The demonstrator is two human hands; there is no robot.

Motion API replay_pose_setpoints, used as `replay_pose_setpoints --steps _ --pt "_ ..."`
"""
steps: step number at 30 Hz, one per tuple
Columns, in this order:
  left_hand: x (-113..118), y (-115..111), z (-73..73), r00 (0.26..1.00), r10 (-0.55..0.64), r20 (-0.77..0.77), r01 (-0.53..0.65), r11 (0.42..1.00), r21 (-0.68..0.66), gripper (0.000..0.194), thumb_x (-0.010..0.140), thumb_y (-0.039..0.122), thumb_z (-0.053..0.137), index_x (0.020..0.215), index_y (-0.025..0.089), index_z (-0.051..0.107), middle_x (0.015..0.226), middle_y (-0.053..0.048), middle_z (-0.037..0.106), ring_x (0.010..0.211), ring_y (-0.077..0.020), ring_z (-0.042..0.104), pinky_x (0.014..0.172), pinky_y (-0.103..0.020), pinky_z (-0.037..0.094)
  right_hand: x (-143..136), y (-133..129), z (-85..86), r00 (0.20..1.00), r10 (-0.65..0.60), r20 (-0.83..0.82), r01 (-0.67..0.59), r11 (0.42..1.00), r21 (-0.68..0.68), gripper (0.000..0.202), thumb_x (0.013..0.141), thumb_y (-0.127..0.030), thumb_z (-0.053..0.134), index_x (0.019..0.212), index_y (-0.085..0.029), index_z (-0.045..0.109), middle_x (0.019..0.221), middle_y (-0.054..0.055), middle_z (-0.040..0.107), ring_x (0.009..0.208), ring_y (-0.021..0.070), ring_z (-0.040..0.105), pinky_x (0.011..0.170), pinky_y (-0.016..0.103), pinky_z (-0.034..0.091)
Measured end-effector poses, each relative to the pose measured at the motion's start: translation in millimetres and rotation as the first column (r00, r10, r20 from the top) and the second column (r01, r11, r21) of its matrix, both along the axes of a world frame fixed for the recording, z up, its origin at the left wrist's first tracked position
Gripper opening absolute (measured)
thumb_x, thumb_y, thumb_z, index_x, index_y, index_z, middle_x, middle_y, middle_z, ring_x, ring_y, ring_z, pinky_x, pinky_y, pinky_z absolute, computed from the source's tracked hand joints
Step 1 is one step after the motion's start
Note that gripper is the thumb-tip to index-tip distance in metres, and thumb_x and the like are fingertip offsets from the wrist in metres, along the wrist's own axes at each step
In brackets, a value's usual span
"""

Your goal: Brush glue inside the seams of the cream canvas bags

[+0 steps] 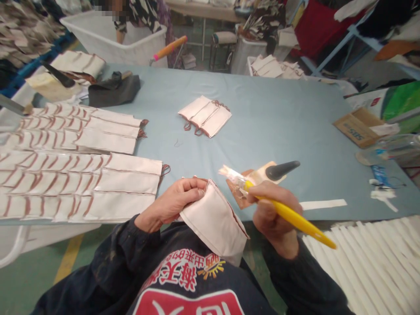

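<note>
My left hand point(179, 200) pinches the top edge of a cream fabric piece point(216, 221) with dark brown edging, which hangs in front of my shirt. In my right hand point(275, 214) is a brush with a yellow handle point(300, 222). Its pale, crusted bristle end point(231, 173) points left, above the table and apart from the fabric. Just behind that hand, a black-handled tool point(282, 169) lies on a tan and brown piece point(239, 192). What the tool's far end looks like is hidden.
Rows of overlapping cream pieces point(127, 179) cover the table's left side. One similar piece point(206, 116) lies mid-table. A dark cloth bundle point(114, 89) sits at the back left, a cardboard box point(356, 127) at the right. Another person's arm point(120, 33) reaches into a white bin point(88, 37).
</note>
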State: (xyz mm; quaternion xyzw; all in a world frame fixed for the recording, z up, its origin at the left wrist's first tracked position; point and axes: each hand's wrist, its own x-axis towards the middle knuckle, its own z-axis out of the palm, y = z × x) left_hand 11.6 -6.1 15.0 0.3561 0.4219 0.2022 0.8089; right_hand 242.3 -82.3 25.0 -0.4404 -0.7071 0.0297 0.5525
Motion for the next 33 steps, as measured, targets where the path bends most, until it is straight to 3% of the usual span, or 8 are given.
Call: replay_pose_setpoints --steps 3,6,9,13,18,26,29,33 --pt "2 0 1.8 1.0 -0.005 0.023 0.005 1.0 -0.017 0.046 0.06 0.041 0.1 0.088 0.011 0.079 0.081 -0.002 0.07 0.065 -0.0105 0.058 0.059 -0.02 0.043 -3 -9 3.2 0.989 -0.045 -0.144 0.032 0.996 -0.088 0.025 0.112 -0.036 0.051 0.103 -0.024 0.071 0.065 -0.003 0.065 0.052 0.0153 0.06 0.053 0.031 0.053" --pt "3 0 1.9 0.999 -0.025 0.027 0.026 0.999 -0.047 0.05 0.058 0.042 0.102 0.092 0.011 0.08 0.077 -0.003 0.071 0.061 -0.0099 0.059 0.057 -0.019 0.043 -6 -5 1.8 0.998 0.021 -0.065 -0.03 0.99 -0.136 0.026 0.112 -0.036 0.051 0.097 -0.024 0.07 0.066 -0.003 0.066 0.049 0.0129 0.06 0.05 0.027 0.051" --pt "4 1 1.2 1.0 -0.005 0.028 0.007 0.998 -0.059 0.05 0.058 0.039 0.102 0.093 0.011 0.082 0.078 -0.004 0.074 0.06 -0.0097 0.06 0.056 -0.018 0.044 -7 4 1.6 0.998 0.05 0.044 -0.046 0.996 -0.075 0.027 0.113 -0.033 0.048 0.097 -0.024 0.068 0.071 -0.001 0.072 0.053 0.0131 0.066 0.054 0.026 0.055" --pt "4 2 0.8 0.997 0.014 0.07 -0.008 0.996 -0.085 0.043 0.058 0.035 0.102 0.087 0.011 0.082 0.078 -0.004 0.075 0.061 -0.0099 0.063 0.057 -0.018 0.047 -5 4 3.4 0.999 -0.033 0.038 0.034 0.999 -0.026 0.026 0.112 -0.034 0.05 0.099 -0.023 0.069 0.074 0.0 0.075 0.064 0.0158 0.073 0.063 0.028 0.06" --pt "3 -1 1.2 0.997 -0.006 0.079 0.013 0.995 -0.094 0.041 0.062 0.033 0.1 0.092 0.011 0.083 0.083 -0.006 0.078 0.064 -0.0121 0.066 0.059 -0.019 0.049 -6 3 2.7 0.99 0.128 0.056 -0.124 0.99 -0.065 0.023 0.112 -0.031 0.051 0.102 -0.024 0.07 0.079 0.0 0.078 0.065 0.0153 0.074 0.063 0.028 0.061" --pt "3 -3 -1.9 0.996 0.039 0.085 -0.031 0.994 -0.101 0.032 0.065 0.026 0.094 0.091 0.011 0.081 0.081 -0.005 0.077 0.063 -0.0114 0.064 0.058 -0.019 0.047 -6 3 -2.2 0.985 0.155 0.08 -0.152 0.987 -0.045 0.019 0.111 -0.031 0.053 0.104 -0.024 0.07 0.078 -0.001 0.077 0.062 0.0147 0.071 0.06 0.028 0.059" --pt "5 -4 -1.5 0.994 0.057 0.088 -0.049 0.995 -0.09 0.029 0.066 0.025 0.092 0.089 0.012 0.081 0.076 -0.003 0.074 0.058 -0.0098 0.06 0.055 -0.018 0.044 -3 8 -15.4 0.991 0.069 0.111 -0.068 0.998 -0.01 0.018 0.11 -0.03 0.055 0.108 -0.023 0.071 0.081 0.001 0.077 0.067 0.0159 0.073 0.064 0.028 0.06" --pt "7 -5 1.6 0.994 0.048 0.103 -0.042 0.998 -0.053 0.025 0.067 0.025 0.091 0.085 0.012 0.08 0.072 -0.001 0.07 0.056 -0.0084 0.055 0.052 -0.018 0.039 -3 14 -33.7 0.986 -0.166 0.014 0.166 0.983 -0.073 0.02 0.111 -0.03 0.052 0.12 -0.023 0.069 0.083 0.001 0.076 0.073 0.0175 0.076 0.07 0.031 0.062"
